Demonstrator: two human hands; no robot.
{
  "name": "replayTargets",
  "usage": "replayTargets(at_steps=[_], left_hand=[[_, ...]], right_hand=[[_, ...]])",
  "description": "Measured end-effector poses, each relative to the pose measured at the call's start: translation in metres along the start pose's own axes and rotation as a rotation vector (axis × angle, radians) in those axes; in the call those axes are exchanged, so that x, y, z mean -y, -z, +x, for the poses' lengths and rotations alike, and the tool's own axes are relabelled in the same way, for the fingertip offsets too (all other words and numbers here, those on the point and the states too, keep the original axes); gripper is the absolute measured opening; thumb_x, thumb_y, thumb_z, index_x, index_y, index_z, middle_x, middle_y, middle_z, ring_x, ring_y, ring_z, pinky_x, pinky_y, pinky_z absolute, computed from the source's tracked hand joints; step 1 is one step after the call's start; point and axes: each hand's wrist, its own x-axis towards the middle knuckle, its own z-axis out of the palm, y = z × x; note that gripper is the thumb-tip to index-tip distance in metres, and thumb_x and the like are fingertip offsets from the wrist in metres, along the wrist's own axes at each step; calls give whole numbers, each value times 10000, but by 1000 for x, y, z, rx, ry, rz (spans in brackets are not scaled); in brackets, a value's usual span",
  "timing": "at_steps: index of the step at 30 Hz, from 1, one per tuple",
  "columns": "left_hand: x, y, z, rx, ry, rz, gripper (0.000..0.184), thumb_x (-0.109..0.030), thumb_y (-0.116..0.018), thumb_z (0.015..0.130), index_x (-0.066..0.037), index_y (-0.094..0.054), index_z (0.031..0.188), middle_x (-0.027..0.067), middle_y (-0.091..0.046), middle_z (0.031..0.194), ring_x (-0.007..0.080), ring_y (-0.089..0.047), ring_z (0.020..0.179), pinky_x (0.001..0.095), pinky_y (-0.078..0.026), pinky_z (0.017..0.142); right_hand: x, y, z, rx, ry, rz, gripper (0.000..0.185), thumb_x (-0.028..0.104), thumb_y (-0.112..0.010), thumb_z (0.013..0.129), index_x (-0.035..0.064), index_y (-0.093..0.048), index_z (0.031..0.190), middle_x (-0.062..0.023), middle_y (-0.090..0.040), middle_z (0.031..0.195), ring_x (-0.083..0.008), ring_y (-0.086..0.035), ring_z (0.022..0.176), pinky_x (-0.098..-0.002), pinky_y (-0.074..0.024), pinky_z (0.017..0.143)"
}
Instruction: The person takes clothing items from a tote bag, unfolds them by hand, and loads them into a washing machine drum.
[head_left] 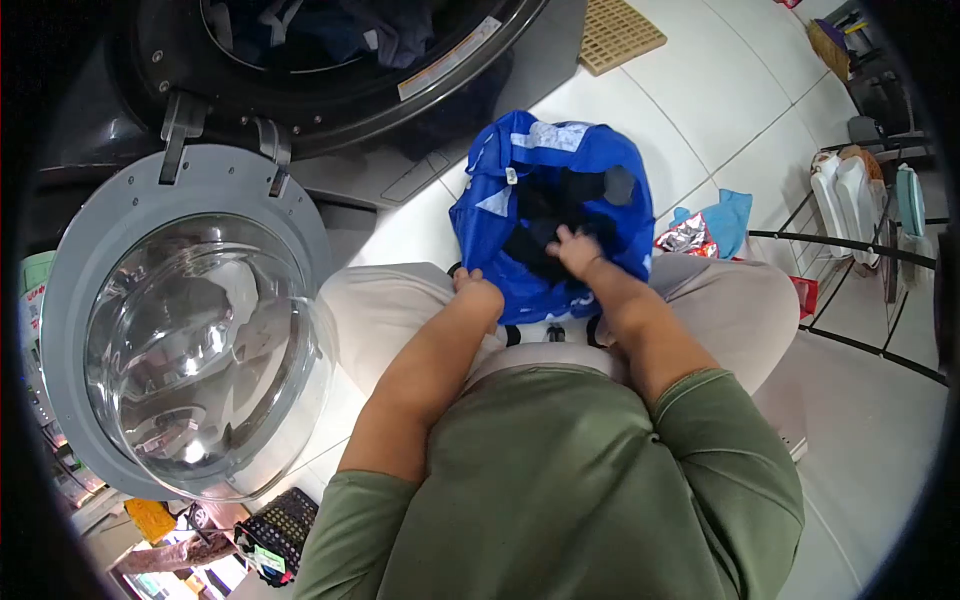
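Observation:
A blue bag (633, 235) with white patches stands open on the floor between my knees. Dark clothes (540, 215) lie inside it, and a grey rounded piece shows near its right wall. My left hand (474, 284) is closed on the bag's near left rim, its fingertips partly hidden. Inside the bag, my right hand (577, 250) reaches over the dark clothes with its fingers apart, slightly blurred and touching the cloth.
A front-loading washing machine (350, 140) is at the upper left with dark laundry (340, 35) in its drum. Its round door (75, 300) hangs open beside my left knee. On the right are a wire rack (850, 240) and a blue cloth item (733, 220). A beige grate (620, 38) lies beyond the bag.

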Motion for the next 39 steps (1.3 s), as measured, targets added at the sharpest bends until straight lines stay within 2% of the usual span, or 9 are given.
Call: replayTargets(at_steps=[4, 9, 15, 20, 23, 26, 29, 36, 39], left_hand=[[-1, 18, -15, -44, 54, 147, 579, -461, -745, 751, -379, -597, 1305, 12, -438, 1472, 257, -290, 1396, 558, -220, 1059], [-2, 25, 8, -218, 56, 83, 392, -315, -573, 918, -354, -600, 1307, 54, -468, 1446, 291, -391, 1339, 601, -265, 1049], [2, 70, -53, -439, -61, -253, 367, -266, -494, 960, -114, -641, 1260, 103, -496, 1419, 340, -493, 1260, 627, -305, 1043], [-4, 67, -41, -477, -56, -44, 300, -320, -547, 939, -340, -675, 1210, 108, -465, 1435, 361, -468, 1277, 632, -234, 1098], [-4, 55, -40, -612, -146, -123, 327, -350, -621, 889, -302, -680, 1208, 106, -453, 1449, 377, -439, 1305, 674, -188, 1097], [17, 52, -50, -774, 22, -187, 367, -347, -672, 844, -219, -689, 1188, 126, -524, 1381, 380, -480, 1274, 640, -260, 1085], [40, 51, -12, -630, -40, -469, 332, -223, -623, 831, -196, -704, 1152, 171, -571, 1322, 349, -512, 1257, 545, -344, 1075], [68, 83, -79, -1694, -81, -1444, 552, -291, -698, 824, -52, -562, 1302, 188, -524, 1351, 334, -503, 1249, 394, -416, 1018], [75, 71, -98, -842, 263, -2294, 807, -570, -625, 851, -74, -397, 1445, 200, -362, 1492, 350, -394, 1351, 511, -337, 1073]], right_hand=[[-40, 51, 20, -451, -516, 613, 602, 204, -793, 713, 173, -554, 1264, -222, -499, 1330, -445, -533, 1184, -474, -491, 938], [-107, 150, 4, -486, -234, 1034, 1141, 485, -855, 640, -53, -278, 1464, -322, -485, 1358, -371, -468, 1309, -395, -394, 1076], [-157, 195, -52, -890, -446, 561, 665, 203, -710, 844, 20, -428, 1417, -280, -540, 1314, -403, -544, 1207, -428, -452, 999], [-112, 192, -26, -934, -261, 586, 234, 217, -694, 841, 24, -709, 971, -192, -684, 1003, -350, -654, 950, -425, -514, 842], [-79, 146, 10, -353, 121, 396, 284, 290, -692, 859, 31, -707, 975, -181, -679, 976, -350, -650, 940, -416, -521, 804], [-66, 116, 3, 488, 187, 366, 1164, 829, -620, 648, -20, -424, 1421, -236, -477, 1417, -339, -491, 1293, -401, -396, 1055], [-18, 107, -25, 422, 288, 620, 1342, 685, -766, 640, -12, -40, 1529, -297, -410, 1444, -337, -481, 1301, -371, -391, 1050], [51, 177, -18, -655, 14, 1070, 301, 143, -675, 804, 39, -663, 1086, -255, -663, 997, -421, -636, 975, -424, -513, 820], [61, 293, -76, -606, 160, 1152, 290, 188, -689, 870, 21, -668, 1107, -101, -713, 948, -146, -646, 851, -314, -504, 808]])
